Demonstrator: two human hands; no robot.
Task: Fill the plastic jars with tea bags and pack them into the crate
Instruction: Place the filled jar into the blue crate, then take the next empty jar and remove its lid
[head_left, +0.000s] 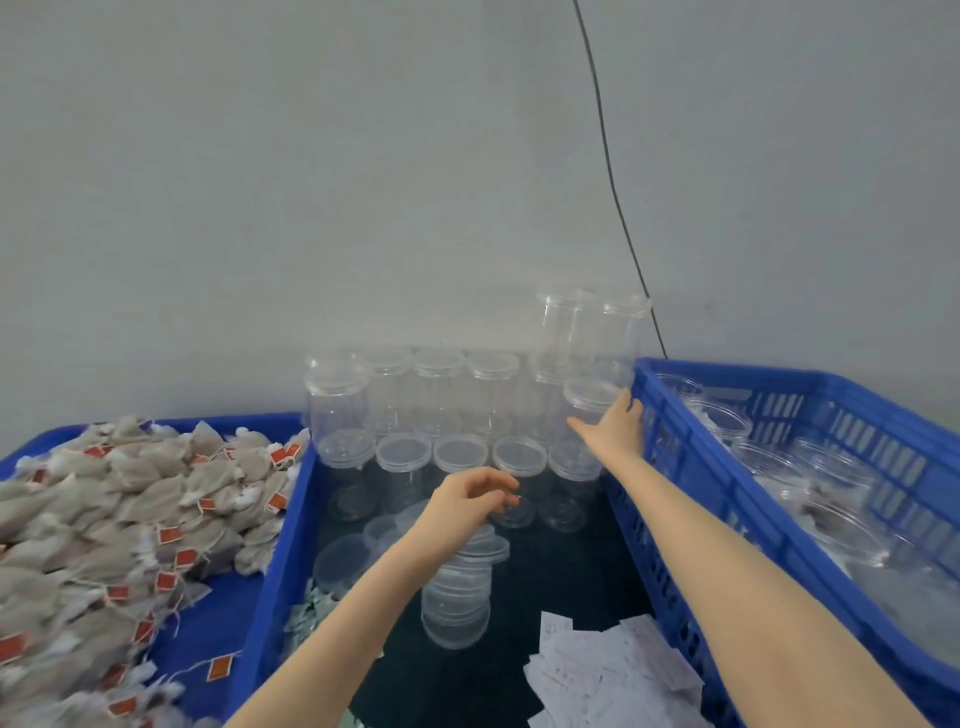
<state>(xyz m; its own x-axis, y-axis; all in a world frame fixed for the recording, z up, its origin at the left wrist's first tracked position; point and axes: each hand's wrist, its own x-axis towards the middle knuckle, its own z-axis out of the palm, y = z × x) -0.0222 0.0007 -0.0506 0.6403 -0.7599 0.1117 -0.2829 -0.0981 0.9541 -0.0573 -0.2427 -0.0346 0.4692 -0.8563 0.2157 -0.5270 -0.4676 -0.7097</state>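
Two hands are out: my right hand (615, 423) reaches to the capped jar (589, 415) beside the crate (691, 467), fingers spread wide against its side, not yet wrapped. My left hand (470, 501) hovers over the stack of lids (460, 587), fingers loosely curled, holding nothing I can make out. Tea bags (104, 509) lie heaped in the tray on my left. I'd close round the jar's body below the cap, lift straight up so the neighbouring jars stay standing, then uncap it
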